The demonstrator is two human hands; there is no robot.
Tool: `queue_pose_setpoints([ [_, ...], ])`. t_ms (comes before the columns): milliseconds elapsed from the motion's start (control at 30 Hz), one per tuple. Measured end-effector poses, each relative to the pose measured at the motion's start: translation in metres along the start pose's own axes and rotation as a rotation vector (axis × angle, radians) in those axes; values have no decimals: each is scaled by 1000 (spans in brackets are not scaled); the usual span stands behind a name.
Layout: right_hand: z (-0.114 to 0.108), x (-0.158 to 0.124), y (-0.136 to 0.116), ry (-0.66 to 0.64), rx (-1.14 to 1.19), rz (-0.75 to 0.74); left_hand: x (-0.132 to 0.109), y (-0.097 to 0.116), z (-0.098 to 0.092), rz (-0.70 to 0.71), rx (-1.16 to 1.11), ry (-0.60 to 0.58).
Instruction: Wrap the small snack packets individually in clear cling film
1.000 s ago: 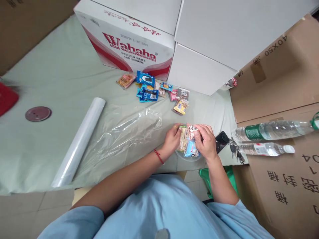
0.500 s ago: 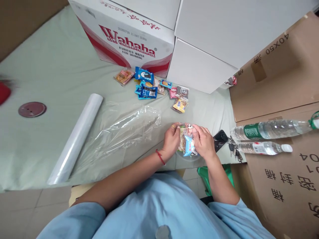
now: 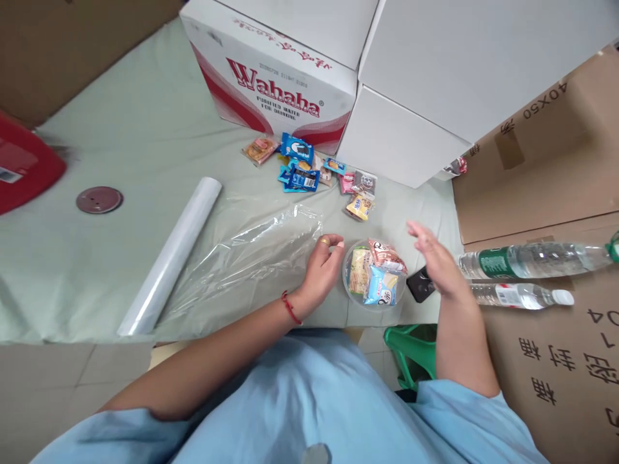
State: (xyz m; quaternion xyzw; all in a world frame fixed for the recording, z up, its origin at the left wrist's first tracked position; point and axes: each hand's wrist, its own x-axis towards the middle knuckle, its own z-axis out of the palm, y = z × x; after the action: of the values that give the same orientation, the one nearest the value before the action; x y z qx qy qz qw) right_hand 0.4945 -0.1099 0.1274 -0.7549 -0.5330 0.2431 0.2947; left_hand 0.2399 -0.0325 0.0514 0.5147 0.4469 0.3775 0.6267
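A round clear plastic bowl (image 3: 349, 298) sits near the table's front edge. Inside it lie a blue snack packet (image 3: 380, 287), a brown-red snack packet (image 3: 385, 254) and a pale yellow-green packet (image 3: 358, 270). Just left of the bowl is my left hand (image 3: 323, 270), loosely curled and holding nothing, with a red bracelet (image 3: 291, 308) on the wrist. My right hand (image 3: 438, 261) is raised to the right of the bowl, empty, its fingers stretched out. Below it a black phone (image 3: 420, 285) lies on the cloth, partly covered from view.
A roll of plastic film (image 3: 171, 254) lies left, its loose clear sheet (image 3: 251, 258) spread toward the bowl. Several snack packets (image 3: 300, 177) are heaped before a Wahaha carton (image 3: 275, 90). Two water bottles (image 3: 536, 260) lie right. A brown disc (image 3: 99, 200) and red container (image 3: 29, 161) are left.
Both hands have come off the packets in the bowl, the left moving left and the right moving right. The bowl and its packets now show fully. The view has shifted a little left.
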Motion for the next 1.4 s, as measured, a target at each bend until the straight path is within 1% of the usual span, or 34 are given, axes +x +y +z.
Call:
queue_pose_setpoints([
  [67,-12,28,9,141,151,58,-10,8,-18,35,45,-28],
  [100,-14,46,14,175,195,107,-15,10,-27,47,64,-46],
  [133,-14,64,18,181,217,171,-21,11,-35,54,81,-64],
  [200,-3,100,22,141,214,318,-31,12,-50,40,113,-94],
  [300,28,144,17,66,207,534,-42,8,-70,-17,166,-126],
  [367,53,160,8,3,214,645,-47,6,-81,-45,194,-125],
  [467,84,170,-6,-85,250,695,-51,2,-94,-72,219,-89],
  [533,94,171,-13,-121,289,698,-52,0,-99,-81,229,-62],
  [567,95,171,-15,-137,307,703,-52,-1,-100,-82,232,-50],
  [633,89,165,-19,-165,335,709,-53,-1,-102,-76,232,-38],
  [700,72,153,-25,-187,359,694,-54,0,-102,-64,227,-48],
  [733,61,143,-30,-197,383,656,-54,2,-102,-55,225,-60],
  [767,48,131,-36,-202,407,603,-54,3,-101,-48,226,-72],
  [833,23,98,-52,-214,469,408,-53,4,-97,-39,229,-90],
  [867,12,79,-62,-210,461,315,-52,4,-95,-38,230,-99],
  [933,1,40,-83,-235,316,175,-48,2,-86,-33,230,-108],
  [1000,7,6,-100,-305,48,99,-43,0,-74,-12,225,-128],
  [1033,15,-8,-106,-295,-128,76,-41,-1,-67,7,220,-136],
  [1100,37,-26,-110,-205,-484,47,-35,-4,-53,45,213,-147],
  [1167,60,-35,-106,-110,-732,-5,-30,-8,-40,77,218,-148],
  [1200,68,-37,-102,-82,-796,-39,-27,-11,-34,88,222,-141],
  [1267,79,-39,-94,-57,-822,-114,-22,-16,-25,90,220,-135],
  [1333,83,-39,-85,-20,-783,-172,-17,-22,-17,59,193,-143],
  [1400,85,-38,-78,44,-747,-234,-14,-26,-13,13,150,-195],
])
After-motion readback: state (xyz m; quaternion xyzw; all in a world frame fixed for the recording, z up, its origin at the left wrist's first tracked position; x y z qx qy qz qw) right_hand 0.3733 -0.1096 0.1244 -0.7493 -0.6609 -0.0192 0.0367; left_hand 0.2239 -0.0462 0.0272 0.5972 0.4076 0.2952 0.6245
